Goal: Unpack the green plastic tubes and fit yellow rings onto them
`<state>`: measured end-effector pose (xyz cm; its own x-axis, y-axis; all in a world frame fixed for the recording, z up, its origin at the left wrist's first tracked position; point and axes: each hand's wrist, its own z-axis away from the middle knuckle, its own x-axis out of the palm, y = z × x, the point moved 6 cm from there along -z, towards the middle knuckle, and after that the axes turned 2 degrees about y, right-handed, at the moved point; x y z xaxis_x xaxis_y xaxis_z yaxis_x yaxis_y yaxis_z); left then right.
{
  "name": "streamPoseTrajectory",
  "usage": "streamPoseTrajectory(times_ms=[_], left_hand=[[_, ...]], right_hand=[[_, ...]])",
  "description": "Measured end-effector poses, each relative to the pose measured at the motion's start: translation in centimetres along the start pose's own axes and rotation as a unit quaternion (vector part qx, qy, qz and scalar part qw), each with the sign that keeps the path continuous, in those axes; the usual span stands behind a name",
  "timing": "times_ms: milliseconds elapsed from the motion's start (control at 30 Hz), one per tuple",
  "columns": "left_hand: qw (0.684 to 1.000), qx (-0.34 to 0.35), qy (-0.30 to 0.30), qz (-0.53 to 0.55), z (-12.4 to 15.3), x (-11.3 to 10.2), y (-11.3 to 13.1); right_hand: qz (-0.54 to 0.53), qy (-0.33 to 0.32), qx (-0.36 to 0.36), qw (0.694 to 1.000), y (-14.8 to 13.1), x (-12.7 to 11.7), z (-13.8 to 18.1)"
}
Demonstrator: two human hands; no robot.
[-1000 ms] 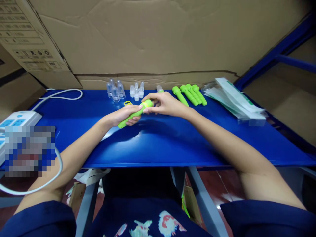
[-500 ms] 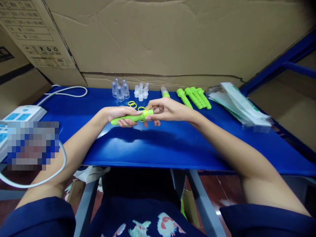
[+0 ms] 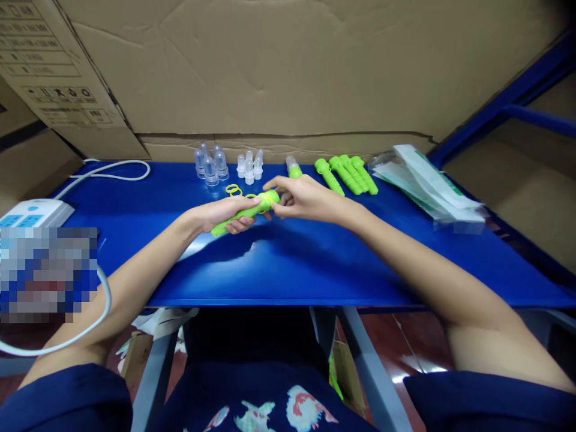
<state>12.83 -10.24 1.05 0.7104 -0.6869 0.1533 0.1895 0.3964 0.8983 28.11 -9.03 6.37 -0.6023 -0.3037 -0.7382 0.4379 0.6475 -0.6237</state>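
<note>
A lime-green plastic handle (image 3: 220, 228) with a wider, collared end is in my left hand (image 3: 229, 215), whose fingers and thumb wrap round its shaft. The wide end points right, toward my right hand (image 3: 299, 198). My right fingers curl about that end, with thumb and fingertips against it; part of it is hidden behind them. A yellow band shows around the wide end. Just behind my hands lie thin yellow rings (image 3: 233, 190) on the blue table. Another green handle with a clear tip (image 3: 293, 166) lies beyond my right hand.
Clear domed caps (image 3: 210, 170) and smaller white nozzle-like pieces (image 3: 249, 172) stand at the back. Several green handles (image 3: 353, 175) lie to their right, beside plastic bags (image 3: 427, 186). A power strip (image 3: 38, 216) with a white cable is at left; cardboard (image 3: 270, 72) walls the back.
The handle has tilted, its wide end now higher and angled more toward the back. My right fingers have shifted round that end. The whole view has moved slightly, so things appear farther left.
</note>
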Motion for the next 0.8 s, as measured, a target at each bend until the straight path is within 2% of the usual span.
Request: streamPoseTrajectory(times_ms=[67, 100, 200, 300, 367, 567, 800], left_hand=[[0.997, 0.028, 0.066, 0.007, -0.1, 0.0, 0.3], [0.995, 0.040, 0.087, 0.004, 0.0, 0.1, 0.5], [0.991, 0.056, 0.121, -0.016, 0.3, 0.4, 1.0], [0.988, 0.041, 0.145, -0.026, 0.5, 0.3, 0.9], [0.987, 0.040, 0.154, -0.020, 0.4, 0.2, 0.9], [0.983, 0.063, 0.172, -0.012, 0.1, -0.7, 1.8], [0.986, 0.042, 0.159, -0.021, 0.4, -2.0, 2.0]], right_hand=[[0.096, 0.060, -0.001, 0.994, 0.1, 0.0, -0.3], [0.151, 0.069, 0.004, 0.986, -0.2, 0.2, -0.4], [0.324, 0.019, 0.047, 0.945, -1.3, 1.5, -0.5], [0.405, -0.039, 0.076, 0.910, -2.0, 2.2, -0.6], [0.396, -0.041, 0.065, 0.915, -1.9, 2.1, -0.9], [0.262, 0.026, 0.013, 0.965, -0.1, 0.1, -2.6], [0.186, 0.035, -0.035, 0.981, -0.2, 0.0, -3.1]])
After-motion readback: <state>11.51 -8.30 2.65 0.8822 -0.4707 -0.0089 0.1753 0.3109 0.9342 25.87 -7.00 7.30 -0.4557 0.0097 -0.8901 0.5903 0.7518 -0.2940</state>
